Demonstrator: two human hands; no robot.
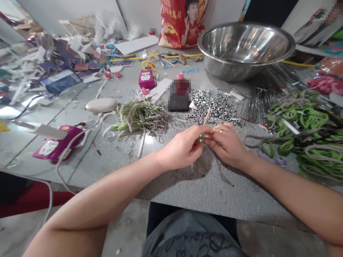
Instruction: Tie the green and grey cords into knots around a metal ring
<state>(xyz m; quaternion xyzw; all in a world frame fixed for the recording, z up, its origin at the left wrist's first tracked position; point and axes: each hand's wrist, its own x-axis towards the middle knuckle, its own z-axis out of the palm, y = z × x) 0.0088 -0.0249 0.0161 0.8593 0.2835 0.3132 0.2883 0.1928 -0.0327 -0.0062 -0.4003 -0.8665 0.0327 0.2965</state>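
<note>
My left hand (183, 147) and my right hand (226, 142) meet over the grey table (187, 189), both pinched on one small piece: a metal nut with a green-and-grey cord (201, 137). A thin wooden stick (206, 116) rises from between the fingers. The cord's loose ends (219, 171) trail down onto the table under my right hand, which wears a ring. Just beyond my hands lies a heap of metal nuts (214, 105). A pile of finished corded nuts (140, 116) lies to the left.
A big steel bowl (245, 50) stands at the back right, with thin wires (265, 92) before it. Green and grey cords (302, 128) heap at the right. A dark phone (179, 96), pink cases (55, 146) (146, 79), a white oval object (101, 105) and a red bag (182, 21) lie around.
</note>
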